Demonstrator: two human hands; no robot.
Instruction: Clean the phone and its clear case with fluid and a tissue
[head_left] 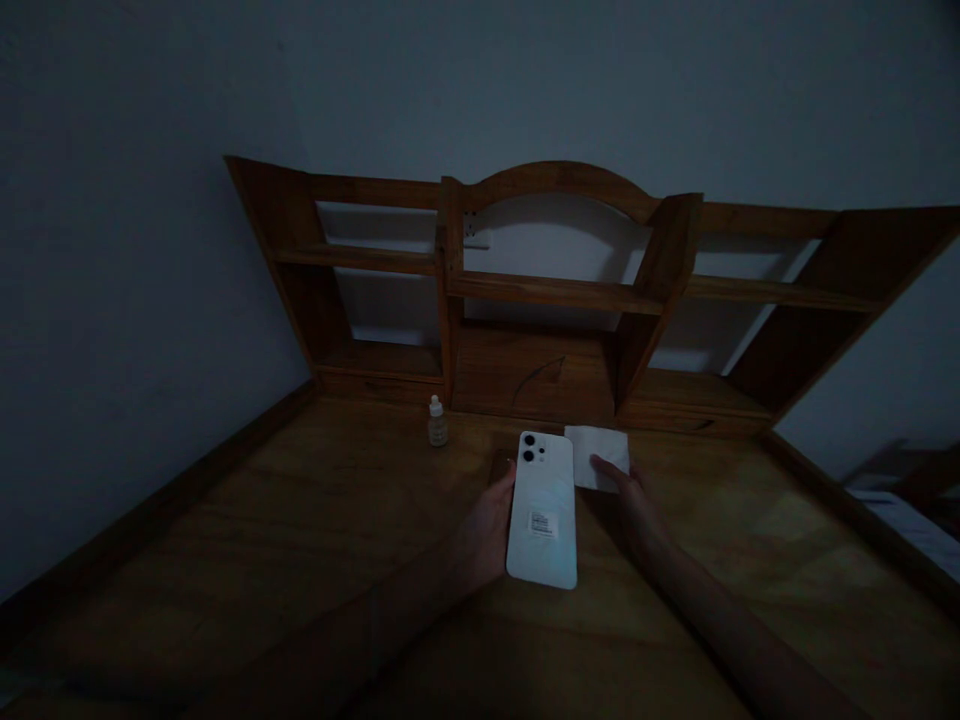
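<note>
My left hand (487, 530) grips a white smartphone (544, 490) by its left edge, back side facing me. Camera lenses sit at its upper left, and a small printed label is stuck lower on the back. In my right hand (637, 505) is a white tissue (596, 445), pinched with the thumb on top; the fingers beneath are hidden. The tissue lies close beside the phone's upper right edge; whether they touch I cannot tell. Behind and to the left, a small dropper bottle (437, 425) with a white cap stands upright on the desk.
The wooden desk (337, 520) spreads under both hands. Along its back edge rises a wooden shelf unit (555, 290) with several compartments, against the wall. A wall socket (476, 230) shows through the middle opening. A raised rim (862, 520) borders the desk at the right. The room is dim.
</note>
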